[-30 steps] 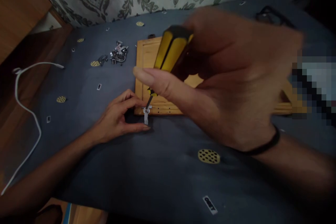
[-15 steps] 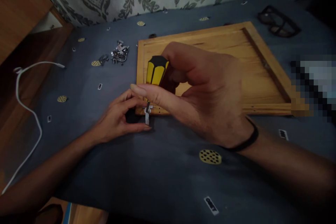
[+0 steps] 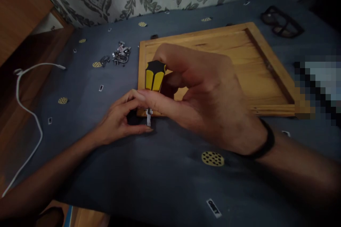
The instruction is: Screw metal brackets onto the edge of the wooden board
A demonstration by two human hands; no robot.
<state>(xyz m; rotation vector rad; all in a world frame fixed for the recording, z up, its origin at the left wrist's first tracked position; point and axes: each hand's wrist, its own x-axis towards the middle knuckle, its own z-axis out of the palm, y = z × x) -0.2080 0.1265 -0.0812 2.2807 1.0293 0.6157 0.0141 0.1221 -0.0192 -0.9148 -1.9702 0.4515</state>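
Observation:
My right hand is closed around the yellow and black handle of a screwdriver, which stands nearly upright with its tip down. Below it, a small metal hinge sits at the near left corner of a wooden panel with a raised frame. Thumb and fingers of my left hand pinch the hinge from the left and hold it at the panel's edge. The screwdriver's tip meets the hinge, though my right thumb partly covers the shaft, and any screw under it is hidden.
A pile of metal hinges and fittings lies left of the panel on the dark blue tablecloth. A white cable runs along the left side. Dark-framed glasses rest at the back right, and a blurred-out pixelated object is at the right.
My right hand has turned, and the screwdriver handle has shifted slightly left and down, now more upright. My left hand stays on the hinge.

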